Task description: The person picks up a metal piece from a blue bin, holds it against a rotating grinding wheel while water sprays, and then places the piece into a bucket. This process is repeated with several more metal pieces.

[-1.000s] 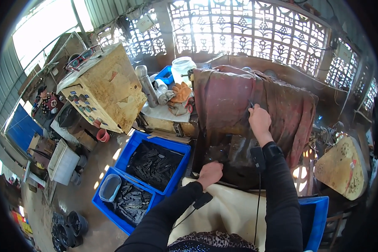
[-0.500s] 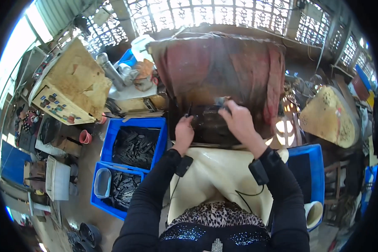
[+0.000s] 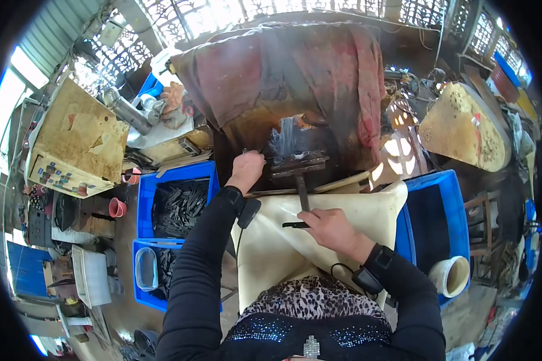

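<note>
At frame centre, the left hand (image 3: 247,169) rests curled against the dark metal press (image 3: 297,163); its grip cannot be told. Lower centre, the right hand (image 3: 331,228) pinches a thin dark metal strip (image 3: 296,225) over the cream apron (image 3: 283,246). Feeding it into the press seems next, needing careful alignment.

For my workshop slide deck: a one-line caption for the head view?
Left hand at a dark metal press, right hand holding a small dark strip over a cream apron.
</note>
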Available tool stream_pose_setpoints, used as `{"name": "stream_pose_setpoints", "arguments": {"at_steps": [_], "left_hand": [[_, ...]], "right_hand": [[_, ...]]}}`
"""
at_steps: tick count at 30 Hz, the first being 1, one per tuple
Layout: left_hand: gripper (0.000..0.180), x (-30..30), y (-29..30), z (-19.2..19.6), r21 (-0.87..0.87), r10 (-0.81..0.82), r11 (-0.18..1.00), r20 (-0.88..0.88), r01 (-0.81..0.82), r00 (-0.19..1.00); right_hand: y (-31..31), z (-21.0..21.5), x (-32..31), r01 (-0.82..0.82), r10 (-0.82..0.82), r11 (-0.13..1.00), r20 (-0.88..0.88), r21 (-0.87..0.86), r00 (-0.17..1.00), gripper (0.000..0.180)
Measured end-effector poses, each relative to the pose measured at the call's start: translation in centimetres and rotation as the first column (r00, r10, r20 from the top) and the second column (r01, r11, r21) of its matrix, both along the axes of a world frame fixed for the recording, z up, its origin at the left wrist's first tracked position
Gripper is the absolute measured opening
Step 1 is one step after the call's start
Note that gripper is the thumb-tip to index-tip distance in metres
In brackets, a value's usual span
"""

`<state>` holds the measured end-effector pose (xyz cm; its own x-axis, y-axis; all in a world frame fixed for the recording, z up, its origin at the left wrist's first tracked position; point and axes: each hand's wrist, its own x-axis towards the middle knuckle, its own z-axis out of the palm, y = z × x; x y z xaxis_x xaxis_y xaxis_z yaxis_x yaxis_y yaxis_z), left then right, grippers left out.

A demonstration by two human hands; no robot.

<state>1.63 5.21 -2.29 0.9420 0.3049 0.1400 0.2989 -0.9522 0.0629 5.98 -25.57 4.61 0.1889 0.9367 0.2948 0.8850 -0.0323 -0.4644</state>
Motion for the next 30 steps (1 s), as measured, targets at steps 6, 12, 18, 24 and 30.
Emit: {"name": "stream_pose_setpoints", "arguments": {"at_steps": [6, 12, 18, 24, 30], "left_hand": [[0.019, 1.1, 1.1, -2.8, -0.001, 0.019, 1.000, -0.232, -0.020, 0.972], [0.020, 0.8, -0.1, -1.2, -0.094, 0.130, 0.984, -0.182, -0.149, 0.975], [0.024, -1.9, -1.8, 3.7, -0.383, 0.351, 0.867, 0.013, -0.320, 0.936], [0.023, -2.7, -5.8, 6.2, -0.403, 0.277, 0.898, 0.208, -0.175, 0.938], [0.013, -0.8, -10.6, 6.3, -0.171, 0.089, 0.985, 0.318, -0.035, 0.944]], "right_hand": [[0.0, -0.8, -0.1, -0.074, 0.073, 0.997, -0.138, -0.002, 0.988, 0.022], [1.5, -1.7, 2.9, 0.108, -0.191, 0.980, -0.650, -0.165, 0.735, 0.020], [4.3, -2.4, 7.7, 0.238, -0.193, 0.952, -0.981, -0.192, -0.020, 0.025], [8.2, -3.4, 7.4, 0.428, 0.096, 0.902, -0.946, -0.048, -0.309, 0.023], [11.3, -3.2, 5.4, 0.548, 0.262, 0.836, -0.883, 0.007, -0.389, 0.017]]}}
